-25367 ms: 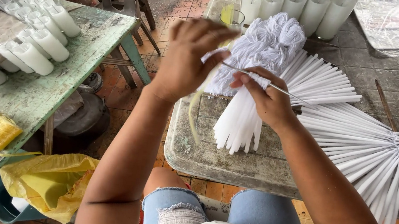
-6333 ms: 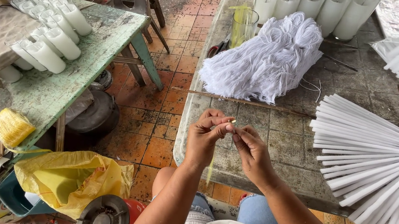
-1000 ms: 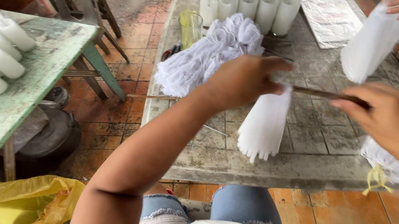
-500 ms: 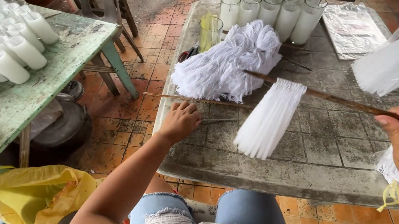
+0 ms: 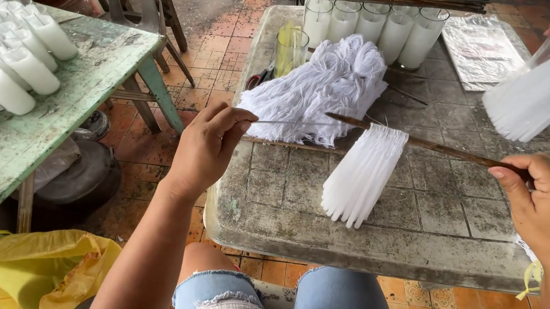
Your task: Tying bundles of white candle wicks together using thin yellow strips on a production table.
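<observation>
Two hands hold things: your right hand [image 5: 548, 206] grips the thin brown wooden stick [image 5: 428, 146] lying sideways, white candles [image 5: 362, 175] hanging; your left hand [image 5: 207, 143] pinches a white string [image 5: 285, 122] pointing toward it.

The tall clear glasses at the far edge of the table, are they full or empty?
Full: the tall clear glasses show white filling almost up to their rims.

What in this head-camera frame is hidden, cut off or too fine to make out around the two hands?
- Right hand: its grip on the wooden stick is hidden behind its own knuckles; the stick's far end leaves the right edge.
- Left hand: the white string it pinches is too thin to trace into the string bundle.
- Hanging candles: their loops over the stick are too small.
</observation>
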